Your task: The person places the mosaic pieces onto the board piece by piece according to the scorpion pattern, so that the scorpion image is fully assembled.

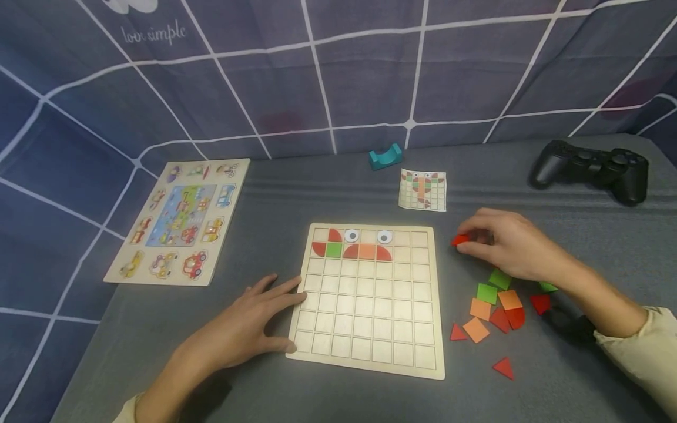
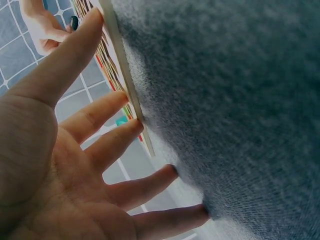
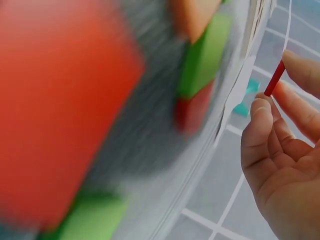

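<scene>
A wooden grid board point(image 1: 365, 320) lies flat in the middle of the grey surface. Red quarter-circle pieces point(image 1: 335, 235), a green square point(image 1: 334, 249), an orange square point(image 1: 367, 251) and two eye pieces point(image 1: 351, 235) fill cells in its top two rows. With fingers spread and nearly straight, my left hand point(image 1: 248, 326) touches the board's left edge; the left wrist view shows thumb and fingertips against that edge. Right of the board, my right hand point(image 1: 510, 244) pinches a small red piece point(image 3: 275, 79) between thumb and fingers, raised off the surface. Its full outline is hidden.
Loose red, orange and green pieces point(image 1: 480, 309) lie scattered below my right hand. Behind the board stand a small pattern card point(image 1: 423, 200) and a teal curved block point(image 1: 385, 157). A black game controller point(image 1: 592, 167) sits far right, a picture puzzle board point(image 1: 119, 271) far left.
</scene>
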A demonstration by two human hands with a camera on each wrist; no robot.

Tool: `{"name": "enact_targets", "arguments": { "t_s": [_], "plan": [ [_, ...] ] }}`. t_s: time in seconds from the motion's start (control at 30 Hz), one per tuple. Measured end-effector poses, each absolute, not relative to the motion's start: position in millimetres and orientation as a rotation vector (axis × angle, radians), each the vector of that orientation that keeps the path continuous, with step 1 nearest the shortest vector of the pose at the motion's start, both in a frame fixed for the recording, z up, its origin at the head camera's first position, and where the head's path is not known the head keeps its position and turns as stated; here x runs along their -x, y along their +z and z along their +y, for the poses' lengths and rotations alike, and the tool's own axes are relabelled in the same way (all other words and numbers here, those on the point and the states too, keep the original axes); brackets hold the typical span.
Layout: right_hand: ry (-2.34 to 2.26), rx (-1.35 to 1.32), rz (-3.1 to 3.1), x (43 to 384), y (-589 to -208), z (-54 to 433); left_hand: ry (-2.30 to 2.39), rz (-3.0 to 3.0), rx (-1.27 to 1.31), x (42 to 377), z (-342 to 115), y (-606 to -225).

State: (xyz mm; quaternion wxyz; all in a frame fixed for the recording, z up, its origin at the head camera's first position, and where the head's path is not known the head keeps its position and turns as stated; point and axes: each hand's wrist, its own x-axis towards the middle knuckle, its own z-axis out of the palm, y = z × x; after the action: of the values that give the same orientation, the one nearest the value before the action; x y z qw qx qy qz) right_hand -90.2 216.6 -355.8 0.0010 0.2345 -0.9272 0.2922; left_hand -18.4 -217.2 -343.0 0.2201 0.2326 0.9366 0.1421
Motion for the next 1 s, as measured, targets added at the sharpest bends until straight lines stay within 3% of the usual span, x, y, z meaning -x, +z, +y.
{"name": "enact_targets", "arguments": {
  "t_s": [0.4,1.0],
  "plan": [
    [0.937,-0.859,-2.936,108,-348,163,0.396,2.603,-0.653,18,-217,-343],
    [0.835,-0.881,-3.008,128,-361,131,0.428,2.585,-0.661,19,-217,-342]
  ]
}}
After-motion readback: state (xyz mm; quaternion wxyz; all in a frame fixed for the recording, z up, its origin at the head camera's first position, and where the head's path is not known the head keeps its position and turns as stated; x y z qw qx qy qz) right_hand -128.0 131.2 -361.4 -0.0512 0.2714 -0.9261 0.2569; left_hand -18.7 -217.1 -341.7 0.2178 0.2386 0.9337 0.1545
